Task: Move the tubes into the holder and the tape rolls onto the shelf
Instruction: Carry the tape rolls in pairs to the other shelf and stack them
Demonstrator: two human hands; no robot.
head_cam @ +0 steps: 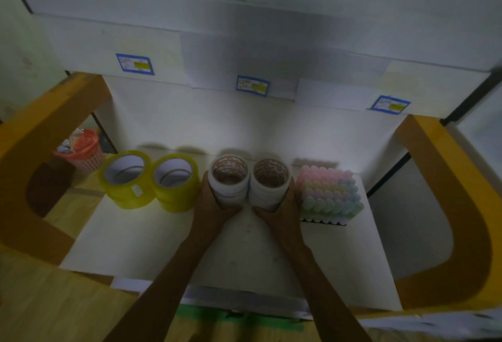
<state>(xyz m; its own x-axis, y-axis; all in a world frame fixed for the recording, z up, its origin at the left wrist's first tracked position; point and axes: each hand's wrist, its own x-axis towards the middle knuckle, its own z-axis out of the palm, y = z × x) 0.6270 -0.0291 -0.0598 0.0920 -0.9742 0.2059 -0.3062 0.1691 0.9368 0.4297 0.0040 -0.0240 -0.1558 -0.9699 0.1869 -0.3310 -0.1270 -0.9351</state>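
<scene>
Two stacks of white tape rolls stand side by side on the white shelf (152, 235). My left hand (213, 209) is wrapped around the left white stack (229, 181). My right hand (279, 211) grips the right white stack (271, 182). Left of them stand two stacks of yellow tape rolls (126, 180) (176, 182), touching each other. At the right, a holder (323, 220) is packed with several pastel tubes (328, 192), caps up, right beside my right hand.
Curved wooden side frames (30, 151) (461, 205) flank the shelf. White boxes with blue-edged labels (135, 63) hang over the back. A red basket (81, 151) sits beyond the left frame. Green tape (239, 320) marks the floor below the front edge.
</scene>
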